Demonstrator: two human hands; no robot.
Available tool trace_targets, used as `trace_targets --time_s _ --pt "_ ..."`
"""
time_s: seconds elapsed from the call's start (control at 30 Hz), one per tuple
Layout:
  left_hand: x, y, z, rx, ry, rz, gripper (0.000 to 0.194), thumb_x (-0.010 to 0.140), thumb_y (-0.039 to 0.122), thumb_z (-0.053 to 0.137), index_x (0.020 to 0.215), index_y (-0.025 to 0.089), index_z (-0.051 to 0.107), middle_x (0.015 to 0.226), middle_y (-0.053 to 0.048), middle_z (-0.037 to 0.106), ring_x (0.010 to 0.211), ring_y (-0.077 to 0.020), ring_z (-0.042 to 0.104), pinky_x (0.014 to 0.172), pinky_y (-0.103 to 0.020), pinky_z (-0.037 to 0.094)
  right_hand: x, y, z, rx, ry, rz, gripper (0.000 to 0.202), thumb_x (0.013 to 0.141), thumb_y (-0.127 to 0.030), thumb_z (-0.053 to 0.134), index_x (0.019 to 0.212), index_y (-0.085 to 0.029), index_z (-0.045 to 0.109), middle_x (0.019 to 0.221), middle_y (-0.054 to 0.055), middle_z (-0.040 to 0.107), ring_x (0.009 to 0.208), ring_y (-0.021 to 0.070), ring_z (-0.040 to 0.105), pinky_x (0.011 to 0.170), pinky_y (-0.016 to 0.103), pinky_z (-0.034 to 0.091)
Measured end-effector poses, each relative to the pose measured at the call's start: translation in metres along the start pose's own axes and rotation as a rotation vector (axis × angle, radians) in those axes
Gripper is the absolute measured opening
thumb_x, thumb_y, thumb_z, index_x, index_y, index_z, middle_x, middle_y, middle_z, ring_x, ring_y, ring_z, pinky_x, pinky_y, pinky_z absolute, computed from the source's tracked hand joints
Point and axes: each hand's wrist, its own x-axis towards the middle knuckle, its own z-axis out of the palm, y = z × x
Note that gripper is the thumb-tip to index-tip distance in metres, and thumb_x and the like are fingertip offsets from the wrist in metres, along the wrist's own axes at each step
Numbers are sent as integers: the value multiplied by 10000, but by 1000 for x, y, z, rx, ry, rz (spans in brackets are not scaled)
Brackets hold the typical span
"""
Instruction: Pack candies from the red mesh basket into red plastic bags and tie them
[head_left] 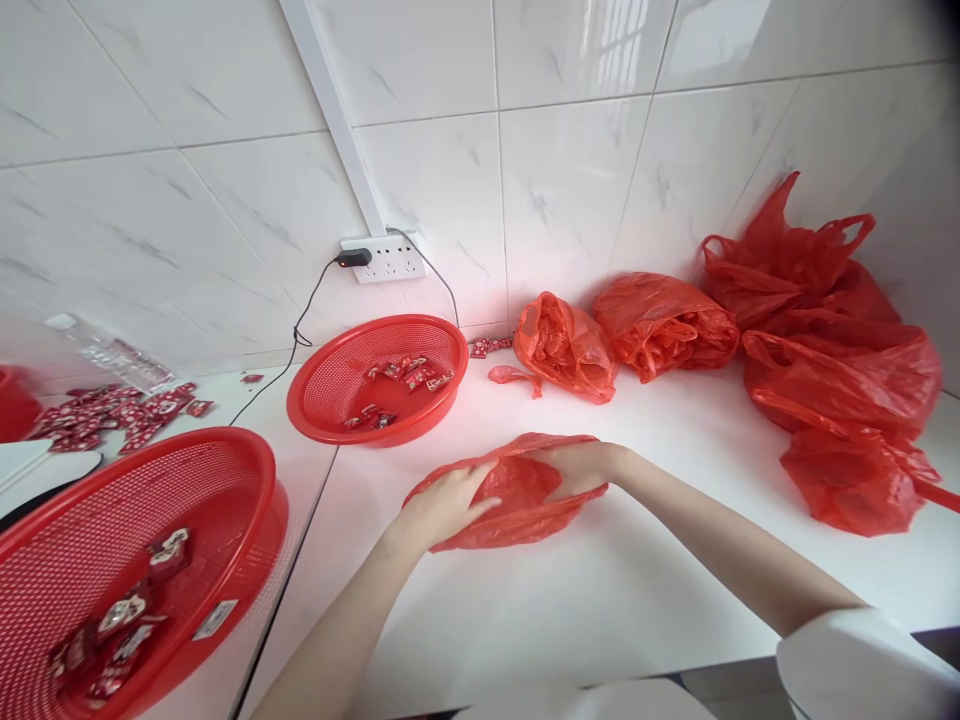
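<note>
A red plastic bag (517,525) lies on the white table in front of me, its mouth spread. My left hand (450,505) rests on the bag's left rim, thumb and fingers apart. On the other side my right hand (574,468) reaches inside the opening; its fingers are partly covered by the thin red plastic, and whether they grip anything is hidden.
A red basket (442,407) with small packets stands behind the bag; a larger one (259,480) is at the left. Packets (150,415) and a clear bottle (124,360) lie beyond it. Crumpled red bags (675,325) line the wall, which has a socket (390,262) with cables.
</note>
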Motion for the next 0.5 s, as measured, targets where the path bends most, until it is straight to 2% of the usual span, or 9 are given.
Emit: trace_targets --time_s 0.07,0.17,0.23,0.3,0.37,0.43,0.5 --pt "3 3 -4 -6 76 54 518 921 388 395 1433 331 351 1358 -66 541 1108 -285 598 844 -391 489 4 -5 -4 -68 -51 -37 399 839 -430 599 1189 -240 625 1053 50 704 877 213 668 719 306 536" --pt "8 7 -11 -20 75 91 689 812 362 568 1451 339 312 1426 -47 477 1149 -298 572 888 -398 479 10 -8 -2 -251 31 -159 282 934 -296 461 1101 -175 653 1048 109 688 957 239 641 815 373 509" --pt "11 5 -11 -62 46 75 800 738 336 640 1461 314 299 1406 -67 499 1176 -310 554 893 -390 481 12 -5 5 -347 87 -305 287 908 -280 512 1135 -150 631 1210 147 622 1135 287 559 928 436 460" --pt "16 0 -8 -108 30 20 875 704 348 670 1478 280 269 1355 -100 542 1168 -322 561 878 -393 491 13 1 14 -353 107 -388 445 843 -327 616 1241 -135 563 1390 166 488 1298 334 409 1010 482 399" --pt "20 -7 -4 -163 15 -26 951 674 419 707 1489 268 240 1325 -118 563 1154 -336 569 862 -406 499 15 9 23 -274 105 -342 652 784 -415 677 1330 -122 477 1471 184 379 1336 348 357 992 468 427" --pt "24 -15 0 -240 24 -29 955 682 509 698 1489 288 236 1380 -106 519 1217 -337 524 913 -419 478 17 18 31 -144 94 -232 776 783 -507 655 1401 -125 382 1488 202 336 1289 330 430 923 425 486" --pt "28 -22 4 -326 56 -14 880 727 552 651 1477 302 264 1441 -80 461 1295 -317 454 995 -422 428 21 26 38 -25 140 -92 660 889 -488 521 1427 -156 331 1443 191 401 1192 279 535 894 405 506"
